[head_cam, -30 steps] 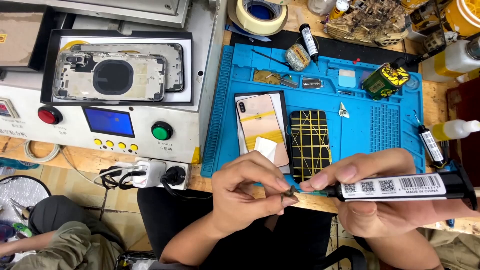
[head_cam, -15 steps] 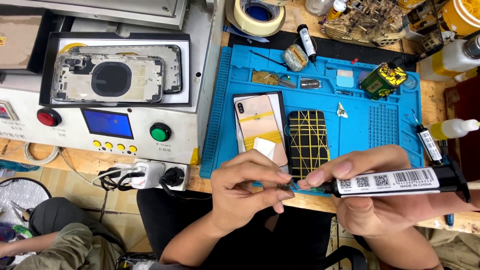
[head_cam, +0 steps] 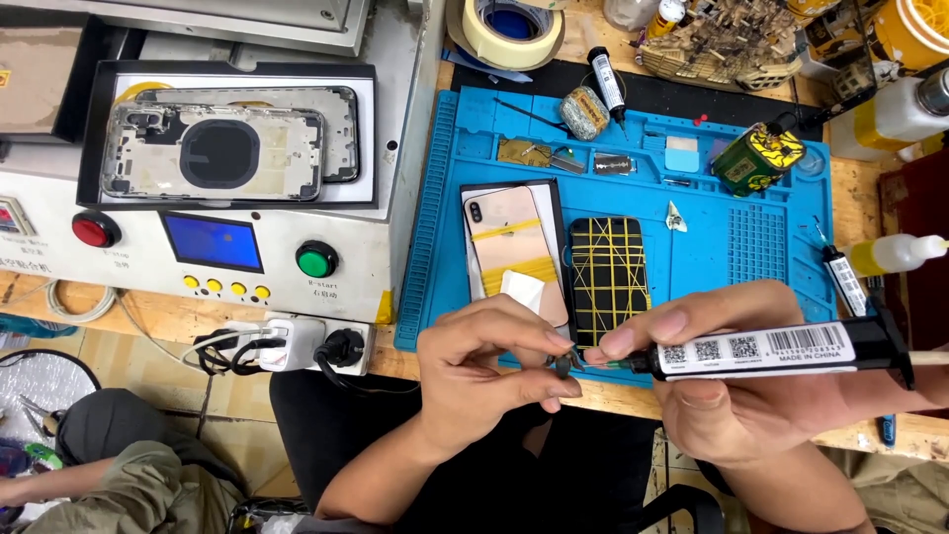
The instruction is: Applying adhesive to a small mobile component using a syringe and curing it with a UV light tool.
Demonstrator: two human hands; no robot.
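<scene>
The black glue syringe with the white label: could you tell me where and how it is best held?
Grip the black glue syringe around its long labelled barrel, coming from below as the right hand does; it lies level, leaving its thin tip free for the left hand.

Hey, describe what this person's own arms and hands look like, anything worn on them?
Both are bare: the left hand and right hand wear no gloves, and no rings or watch show. The forearms are uncovered as far as the picture's lower edge, with no sleeve in view. Fingernails are short and plain. The olive-green sleeve at lower left belongs to someone else.
</scene>
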